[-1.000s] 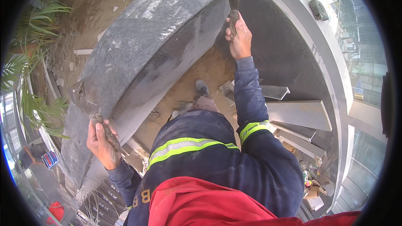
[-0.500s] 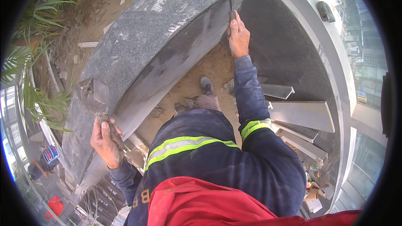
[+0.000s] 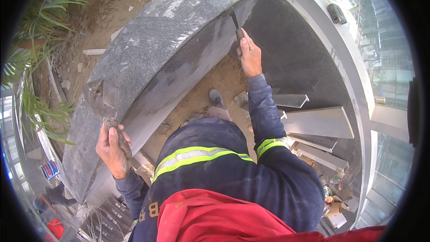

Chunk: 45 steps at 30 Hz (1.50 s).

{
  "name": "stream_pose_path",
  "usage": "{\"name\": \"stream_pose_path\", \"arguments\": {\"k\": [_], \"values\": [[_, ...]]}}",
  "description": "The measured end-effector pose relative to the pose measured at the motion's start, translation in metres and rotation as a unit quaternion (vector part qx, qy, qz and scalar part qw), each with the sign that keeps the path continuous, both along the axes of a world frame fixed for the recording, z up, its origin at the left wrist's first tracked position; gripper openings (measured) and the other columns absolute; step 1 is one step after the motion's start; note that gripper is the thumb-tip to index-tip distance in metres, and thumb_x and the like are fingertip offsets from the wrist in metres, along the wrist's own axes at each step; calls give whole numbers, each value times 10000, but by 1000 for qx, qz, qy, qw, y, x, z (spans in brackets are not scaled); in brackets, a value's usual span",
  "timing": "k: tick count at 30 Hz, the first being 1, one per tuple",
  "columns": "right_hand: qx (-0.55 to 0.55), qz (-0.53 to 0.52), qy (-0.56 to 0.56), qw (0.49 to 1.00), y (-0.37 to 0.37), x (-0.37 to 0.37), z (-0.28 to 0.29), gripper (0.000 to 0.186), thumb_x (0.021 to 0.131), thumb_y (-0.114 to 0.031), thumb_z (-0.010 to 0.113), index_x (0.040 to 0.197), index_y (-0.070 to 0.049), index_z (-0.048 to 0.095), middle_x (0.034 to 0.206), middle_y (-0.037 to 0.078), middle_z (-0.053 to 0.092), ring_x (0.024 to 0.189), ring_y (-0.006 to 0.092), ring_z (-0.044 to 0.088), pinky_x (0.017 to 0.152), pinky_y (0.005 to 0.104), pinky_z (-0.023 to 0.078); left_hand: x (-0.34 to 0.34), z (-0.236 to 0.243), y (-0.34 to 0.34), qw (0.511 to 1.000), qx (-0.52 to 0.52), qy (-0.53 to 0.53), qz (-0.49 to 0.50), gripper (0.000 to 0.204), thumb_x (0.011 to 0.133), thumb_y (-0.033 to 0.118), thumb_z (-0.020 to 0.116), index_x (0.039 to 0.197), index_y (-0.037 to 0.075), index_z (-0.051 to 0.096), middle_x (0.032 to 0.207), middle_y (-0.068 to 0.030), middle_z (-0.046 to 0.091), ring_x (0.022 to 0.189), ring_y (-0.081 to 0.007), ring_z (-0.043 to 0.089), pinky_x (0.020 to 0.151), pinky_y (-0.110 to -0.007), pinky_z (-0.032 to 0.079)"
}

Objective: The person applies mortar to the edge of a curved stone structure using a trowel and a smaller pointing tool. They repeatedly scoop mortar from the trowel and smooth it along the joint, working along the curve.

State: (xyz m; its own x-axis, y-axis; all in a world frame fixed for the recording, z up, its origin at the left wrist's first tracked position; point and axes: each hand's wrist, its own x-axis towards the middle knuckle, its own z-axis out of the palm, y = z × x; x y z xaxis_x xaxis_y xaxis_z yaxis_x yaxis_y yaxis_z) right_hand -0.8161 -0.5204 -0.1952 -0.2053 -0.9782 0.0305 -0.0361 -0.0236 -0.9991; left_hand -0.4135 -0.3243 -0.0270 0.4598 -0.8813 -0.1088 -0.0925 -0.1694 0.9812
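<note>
My left hand [image 3: 112,153] is wrapped round the mortar-crusted handle of a trowel [image 3: 103,97]. Its flat, squarish blade, smeared with grey mortar, is over the grey stone ledge [image 3: 148,40]. In my right hand [image 3: 251,57] is a slim pointing trowel [image 3: 235,20] with a narrow dark blade. The blade points up and away, its tip at the upper edge of the curved inner stone face [image 3: 201,51], just under the ledge. Whether the tip touches the stone, I cannot tell. Pale wet-looking smears mark that face near the far corner.
Stone slabs [image 3: 320,122] lean at the right, beside my right arm. A dark object [image 3: 336,14] sits on the far right rim. Palm leaves [image 3: 49,13] hang over the dirt at the left. A co-worker [image 3: 56,196] is low at the left, near a red object [image 3: 55,230].
My right hand has drawn the pointing trowel a little toward me and left along the stone edge. The left hand keeps its trowel nearly still. The co-worker at lower left has shifted.
</note>
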Motion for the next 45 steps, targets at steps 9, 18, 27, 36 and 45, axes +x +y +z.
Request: {"name": "stream_pose_path", "arguments": {"k": [9, 18, 27, 36, 45], "values": [[-28, -85, -146, 985, -24, 45, 21, 563, 1085, -378, 529, 1548, -68, 447, 1159, 66, 670, 719, 71, 532, 618, 247, 502, 7, -1, 8, 1000, -5, -5, -7, 395, 1049, 232, 592, 1320, -54, 600, 993, -106, 672, 643, -121, 615, 503, -248, 482], [-46, -116, -45, 991, -9, 88, 5, 621, 1086, -390, 530, 1559, -10, 400, 816, 7, 561, 680, 67, 501, 607, 245, 474, 18, -9, 22, 1000, -6, -4, 23, 395, 1051, 231, 587, 1322, -56, 601, 991, -103, 676, 638, -118, 607, 510, -251, 480], [-36, -120, -36, 991, 0, 108, -10, 521, 1089, -265, 506, 1534, -2, 441, 948, 20, 518, 698, 79, 508, 646, 266, 480, 23, -8, 23, 1000, -9, -3, 24, 386, 1048, 221, 583, 1320, -53, 601, 994, -103, 676, 635, -114, 607, 504, -248, 479], [-16, -74, -12, 997, 26, 100, -18, 516, 1088, -284, 515, 1522, -10, 466, 911, 24, 520, 700, 81, 505, 685, 277, 484, 18, -8, 14, 1000, -6, 3, 1, 373, 1046, 212, 577, 1308, -52, 608, 992, -100, 670, 644, -119, 618, 503, -247, 487], [-28, -134, -161, 977, -19, 43, 10, 551, 1084, -347, 542, 1552, -74, 445, 964, 2, 596, 689, 67, 506, 597, 244, 486, 13, -10, 8, 1000, 4, 8, -12, 332, 1042, 204, 581, 1256, -47, 618, 988, -93, 671, 651, -112, 613, 510, -243, 486]]}}
